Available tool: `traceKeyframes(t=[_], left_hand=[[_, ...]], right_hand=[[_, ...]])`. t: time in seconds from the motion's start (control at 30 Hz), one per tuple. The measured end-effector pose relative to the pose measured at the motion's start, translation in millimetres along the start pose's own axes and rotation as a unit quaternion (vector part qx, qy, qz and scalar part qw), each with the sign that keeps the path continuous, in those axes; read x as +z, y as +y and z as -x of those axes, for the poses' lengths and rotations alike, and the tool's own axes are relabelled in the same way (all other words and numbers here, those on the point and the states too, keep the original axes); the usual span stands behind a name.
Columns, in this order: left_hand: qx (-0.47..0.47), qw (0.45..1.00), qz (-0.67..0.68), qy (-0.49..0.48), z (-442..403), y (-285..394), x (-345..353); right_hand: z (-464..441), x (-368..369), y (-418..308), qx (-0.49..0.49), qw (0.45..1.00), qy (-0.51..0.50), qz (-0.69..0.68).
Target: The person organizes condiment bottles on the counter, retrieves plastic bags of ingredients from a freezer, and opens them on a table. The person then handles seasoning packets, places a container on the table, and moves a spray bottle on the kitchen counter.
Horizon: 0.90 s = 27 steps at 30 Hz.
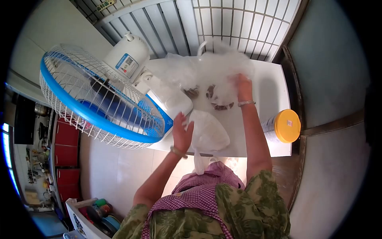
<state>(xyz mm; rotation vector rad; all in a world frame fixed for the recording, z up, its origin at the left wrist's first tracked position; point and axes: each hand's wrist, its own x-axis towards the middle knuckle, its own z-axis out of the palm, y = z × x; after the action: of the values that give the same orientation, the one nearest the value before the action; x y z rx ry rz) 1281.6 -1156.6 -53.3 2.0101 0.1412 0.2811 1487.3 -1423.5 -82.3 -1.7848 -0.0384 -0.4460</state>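
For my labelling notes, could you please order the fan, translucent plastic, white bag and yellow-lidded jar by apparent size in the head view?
Largest to smallest:
1. Fan
2. Translucent plastic, outline blurred
3. White bag
4. Yellow-lidded jar, somewhat smaller

The right hand [243, 87] is blurred against the smeared clear plastic bag [225, 63], its grip impossible to tell.

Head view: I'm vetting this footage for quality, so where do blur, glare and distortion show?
Head view: motion blur smears the right hand and the clear plastic bag by it, while the left hand looks sharper; head view: the floor washes out bright below the white table; head view: wide-angle distortion tilts the wall tiles, and the corners go black.
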Motion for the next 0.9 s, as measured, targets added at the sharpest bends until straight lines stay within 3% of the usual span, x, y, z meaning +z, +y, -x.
traceKeyframes(t=[0.03,0.1,0.2,0.33,0.4,0.47,0.53,0.63,0.73,0.9], left_hand=[[0.013,0.999,0.044,0.018,-19.3,-11.0,13.4],[0.003,0.999,-0.017,0.031,-57.5,-15.2,36.5],[0.07,0.968,-0.186,0.151,-114.1,-31.1,78.1],[0.018,0.976,-0.104,0.189,-175.1,-41.3,103.2],[-0.048,0.986,-0.038,0.154,-204.8,-56.7,104.3],[-0.154,0.982,0.092,0.057,-236.4,-80.4,94.5],[-0.234,0.952,0.199,0.001,-248.6,-76.7,77.7],[-0.257,0.918,0.303,0.008,-229.1,-41.4,59.7],[-0.27,0.823,0.498,-0.047,-205.7,-13.4,46.2],[-0.314,0.677,0.662,-0.067,-156.0,31.5,34.5]], right_hand=[[2.3,-4.3,-3.3,0.019,0.998,0.036,-0.057],[4.5,-19.2,-13.6,0.059,0.982,0.101,-0.145],[8.1,-51.7,-33.4,0.11,0.957,0.157,-0.22],[25.6,-75.0,-32.3,0.14,0.947,0.156,-0.244],[35.8,-80.5,-22.3,0.143,0.95,0.159,-0.228],[45.6,-79.0,-16.0,0.135,0.955,0.166,-0.204],[54.2,-78.2,-15.6,0.123,0.959,0.172,-0.188],[61.5,-83.4,-22.5,0.151,0.943,0.173,-0.241],[61.0,-84.3,-37.2,0.16,0.928,0.189,-0.278],[64.2,-85.3,-36.8,0.128,0.943,0.188,-0.243]])
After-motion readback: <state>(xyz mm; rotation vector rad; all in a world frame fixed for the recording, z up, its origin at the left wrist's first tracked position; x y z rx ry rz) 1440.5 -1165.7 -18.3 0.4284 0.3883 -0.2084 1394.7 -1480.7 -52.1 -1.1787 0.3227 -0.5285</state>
